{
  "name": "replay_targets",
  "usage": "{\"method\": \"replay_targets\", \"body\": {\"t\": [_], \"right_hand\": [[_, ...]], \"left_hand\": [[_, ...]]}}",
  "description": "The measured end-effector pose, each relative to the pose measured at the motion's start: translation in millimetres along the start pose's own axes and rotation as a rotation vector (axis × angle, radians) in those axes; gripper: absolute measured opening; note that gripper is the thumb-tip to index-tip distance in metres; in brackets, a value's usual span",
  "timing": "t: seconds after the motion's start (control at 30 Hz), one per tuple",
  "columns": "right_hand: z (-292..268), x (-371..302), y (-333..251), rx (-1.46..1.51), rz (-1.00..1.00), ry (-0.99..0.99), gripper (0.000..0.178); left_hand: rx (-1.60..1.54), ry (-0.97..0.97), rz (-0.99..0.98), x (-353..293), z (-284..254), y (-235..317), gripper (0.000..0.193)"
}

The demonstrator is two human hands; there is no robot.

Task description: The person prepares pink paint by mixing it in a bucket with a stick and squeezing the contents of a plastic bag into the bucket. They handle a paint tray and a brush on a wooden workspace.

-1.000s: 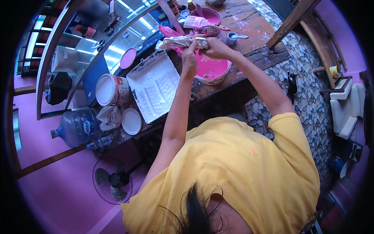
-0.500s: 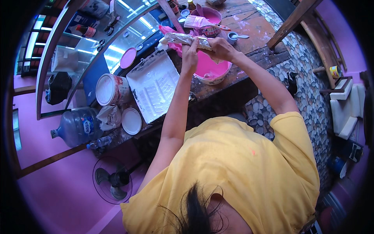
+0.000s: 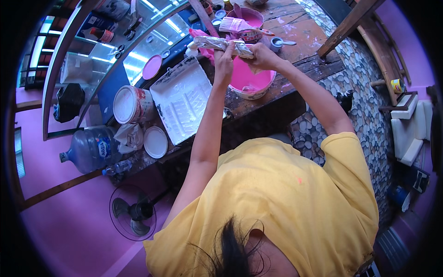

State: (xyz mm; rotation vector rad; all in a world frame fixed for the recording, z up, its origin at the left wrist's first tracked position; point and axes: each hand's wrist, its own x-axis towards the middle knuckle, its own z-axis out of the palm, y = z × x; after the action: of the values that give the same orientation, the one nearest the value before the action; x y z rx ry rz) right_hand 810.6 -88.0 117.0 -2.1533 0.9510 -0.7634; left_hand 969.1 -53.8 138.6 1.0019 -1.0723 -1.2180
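Both my hands grip a long, crumpled silvery-white packet (image 3: pixel 210 43) that looks like plastic or foil. My left hand (image 3: pixel 224 64) is closed around its middle, thumb on top. My right hand (image 3: pixel 264 57) wraps the packet's right end, where a loose flap hangs down. Below them stands a bucket (image 3: pixel 254 96) with bright pink paint inside. A wide paintbrush (image 3: pixel 235 25) with pinkish bristles lies across a smaller pink paint tub (image 3: pixel 257 18) just beyond. To the left of my forearm sits a paint tray (image 3: pixel 184 111) smeared white.
A white-lidded pail (image 3: pixel 127 106), a round lid (image 3: pixel 155 142) and a large water jug (image 3: pixel 94 150) are at the left. Behind them is a glass cabinet (image 3: pixel 104 60). A small cup (image 3: pixel 276 44) with a spoon sits right of the brush. A fan (image 3: pixel 134 210) stands lower left.
The packet and both hands have shifted very slightly; the packet looks more twisted near my right hand. My grip stays the same.
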Motion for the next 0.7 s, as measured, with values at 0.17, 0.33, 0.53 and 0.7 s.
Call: {"method": "replay_targets", "body": {"t": [0.17,0.33,0.53,0.7], "right_hand": [[-0.2,-1.5,-7.3,-0.130,0.048,-0.044,0.030],[-4.0,-6.0,-25.2,0.008,0.146,-0.033,0.030],[4.5,-1.9,1.3,0.033,0.051,0.035,0.025],[9.2,-6.6,5.7,0.073,-0.031,0.096,0.028]], "left_hand": [[0.011,0.013,0.033,1.1,-4.6,-7.5,0.021],[-0.055,0.063,0.047,1.6,-3.5,-0.5,0.020],[-0.020,0.039,0.057,4.4,-0.6,-1.4,0.018],[-0.014,0.010,0.067,5.2,1.7,-3.1,0.018]]}}
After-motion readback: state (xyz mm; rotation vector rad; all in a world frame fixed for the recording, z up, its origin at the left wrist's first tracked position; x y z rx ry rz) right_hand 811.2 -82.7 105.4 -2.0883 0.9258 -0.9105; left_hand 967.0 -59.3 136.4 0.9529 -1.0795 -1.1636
